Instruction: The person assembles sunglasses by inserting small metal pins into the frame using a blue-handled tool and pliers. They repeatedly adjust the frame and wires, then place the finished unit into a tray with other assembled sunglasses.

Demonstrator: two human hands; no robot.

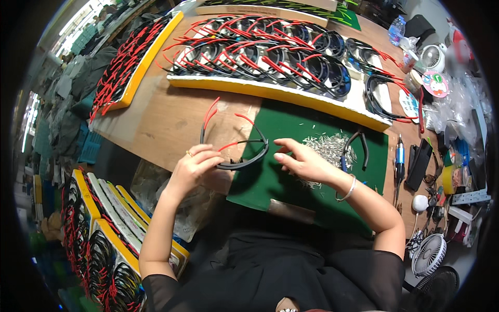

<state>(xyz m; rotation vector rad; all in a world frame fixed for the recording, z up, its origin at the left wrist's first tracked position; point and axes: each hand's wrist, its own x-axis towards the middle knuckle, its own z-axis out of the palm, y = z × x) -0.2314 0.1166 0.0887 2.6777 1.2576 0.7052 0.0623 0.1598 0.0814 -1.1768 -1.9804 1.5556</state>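
Lap: black-sleeved forearms come up from the lower edge, nearest the lens, elbows wide so both hands meet over the bench edge.
Left hand: fingers closed around the black glasses frame, pinching its lower rim, and lifting it clear of the table.
Frame: held front-down, red-tipped arms sticking up and away, so the hinge side faces the person.
Right hand: fingers loosely spread, empty as far as I can tell, fingertips just beside the frame's right end, not clearly touching.
Green mat: lies directly under the hands, a soft work patch on the wooden table.
Metal bits: small silvery pile on the mat, close behind the right hand.
Pliers: parked beside the pile.
Yellow-edged tray: rows of matching frames, well beyond the mat.
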